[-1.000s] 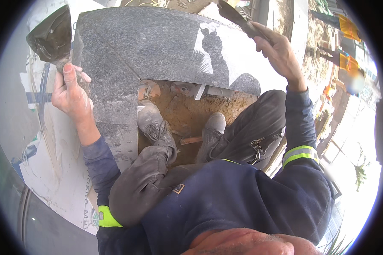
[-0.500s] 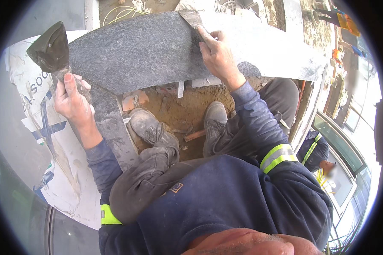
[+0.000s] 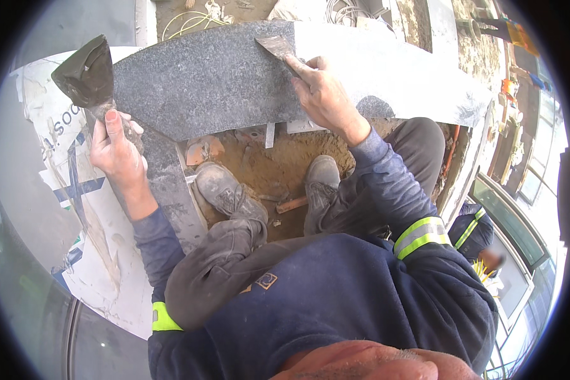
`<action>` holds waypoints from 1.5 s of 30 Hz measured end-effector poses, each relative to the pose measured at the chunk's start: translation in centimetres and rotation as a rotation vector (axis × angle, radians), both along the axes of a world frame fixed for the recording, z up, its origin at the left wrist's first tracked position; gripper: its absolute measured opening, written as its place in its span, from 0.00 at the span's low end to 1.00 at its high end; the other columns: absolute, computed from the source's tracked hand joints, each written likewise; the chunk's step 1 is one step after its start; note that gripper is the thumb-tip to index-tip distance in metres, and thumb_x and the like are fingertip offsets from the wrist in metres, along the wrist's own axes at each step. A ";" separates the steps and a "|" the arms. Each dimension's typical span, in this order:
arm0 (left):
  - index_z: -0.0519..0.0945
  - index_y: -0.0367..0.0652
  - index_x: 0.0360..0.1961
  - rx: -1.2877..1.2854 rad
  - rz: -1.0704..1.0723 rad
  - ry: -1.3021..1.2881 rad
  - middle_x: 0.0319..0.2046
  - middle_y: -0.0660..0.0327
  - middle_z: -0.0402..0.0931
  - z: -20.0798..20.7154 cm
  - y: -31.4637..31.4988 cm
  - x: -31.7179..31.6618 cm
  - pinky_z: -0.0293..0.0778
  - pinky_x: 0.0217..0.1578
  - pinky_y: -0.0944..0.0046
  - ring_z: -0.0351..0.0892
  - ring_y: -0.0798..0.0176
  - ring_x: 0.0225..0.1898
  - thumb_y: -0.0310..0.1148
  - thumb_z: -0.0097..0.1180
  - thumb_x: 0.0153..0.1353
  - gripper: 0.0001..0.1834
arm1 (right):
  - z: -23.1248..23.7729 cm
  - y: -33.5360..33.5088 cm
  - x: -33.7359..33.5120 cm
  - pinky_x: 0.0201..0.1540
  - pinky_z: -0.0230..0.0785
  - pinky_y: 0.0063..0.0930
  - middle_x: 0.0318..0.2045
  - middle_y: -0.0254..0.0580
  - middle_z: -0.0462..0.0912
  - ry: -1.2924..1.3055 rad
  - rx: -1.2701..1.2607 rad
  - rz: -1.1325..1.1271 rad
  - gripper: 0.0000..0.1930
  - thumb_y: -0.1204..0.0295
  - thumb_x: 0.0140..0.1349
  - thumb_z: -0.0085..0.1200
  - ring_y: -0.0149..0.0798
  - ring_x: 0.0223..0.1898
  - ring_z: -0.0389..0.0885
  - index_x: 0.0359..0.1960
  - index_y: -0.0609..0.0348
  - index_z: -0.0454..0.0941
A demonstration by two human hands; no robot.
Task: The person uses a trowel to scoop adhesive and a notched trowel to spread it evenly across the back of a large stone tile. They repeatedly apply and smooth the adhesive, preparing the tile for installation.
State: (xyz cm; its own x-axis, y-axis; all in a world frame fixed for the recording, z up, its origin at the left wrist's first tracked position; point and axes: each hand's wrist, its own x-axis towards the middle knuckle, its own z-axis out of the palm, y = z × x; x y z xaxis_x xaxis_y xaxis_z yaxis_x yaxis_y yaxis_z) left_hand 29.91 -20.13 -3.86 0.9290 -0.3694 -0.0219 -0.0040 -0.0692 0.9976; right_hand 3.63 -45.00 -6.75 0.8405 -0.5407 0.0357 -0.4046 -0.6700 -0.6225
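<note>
My left hand (image 3: 119,155) is wrapped round the handle of a wide putty knife (image 3: 85,75). Its dark, fan-shaped blade points up and away, over the left end of a grey stone slab (image 3: 196,82). In my right hand (image 3: 330,100) is a narrower scraper (image 3: 276,45), index finger stretched along it. The scraper's light, dusty blade lies over the slab's far part, close to where the dark grey surface meets a bright, glaring stretch. Whether the blade touches the stone I cannot tell. A second grey stone piece (image 3: 171,180) runs toward me from the slab's left end.
Between the stones, my dusty boots (image 3: 225,190) stand on brown dirt (image 3: 278,149) with brick bits (image 3: 202,151). Printed white sheeting (image 3: 101,253) covers the left side. Beyond the slab lie coiled cables (image 3: 348,11). Another person (image 3: 472,231) is at the right.
My right hand has drawn the scraper left and a little toward me across the slab. The left hand still holds the putty knife up; the whole view has shifted slightly.
</note>
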 end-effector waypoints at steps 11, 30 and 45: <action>0.80 0.33 0.38 0.041 -0.015 0.001 0.29 0.60 0.77 -0.1 0.1 0.1 0.72 0.25 0.68 0.75 0.67 0.23 0.39 0.61 0.73 0.16 | 0.6 -0.2 2.0 0.47 0.77 0.42 0.39 0.62 0.76 -0.105 0.028 -0.016 0.25 0.79 0.63 0.55 0.57 0.42 0.77 0.63 0.67 0.75; 0.85 0.33 0.44 -0.036 0.018 0.013 0.27 0.63 0.80 1.0 0.6 0.1 0.64 0.21 0.74 0.73 0.76 0.22 0.39 0.66 0.70 0.16 | 3.6 -6.7 2.0 0.36 0.77 0.30 0.31 0.49 0.89 0.318 0.336 -0.093 0.24 0.56 0.73 0.56 0.34 0.31 0.86 0.57 0.67 0.82; 0.84 0.32 0.41 -0.115 0.088 -0.005 0.27 0.62 0.79 1.3 1.9 0.5 0.67 0.23 0.72 0.74 0.73 0.22 0.37 0.65 0.70 0.15 | 3.9 3.5 11.8 0.45 0.81 0.41 0.40 0.60 0.88 -0.066 0.344 0.300 0.19 0.65 0.73 0.54 0.52 0.39 0.90 0.55 0.67 0.82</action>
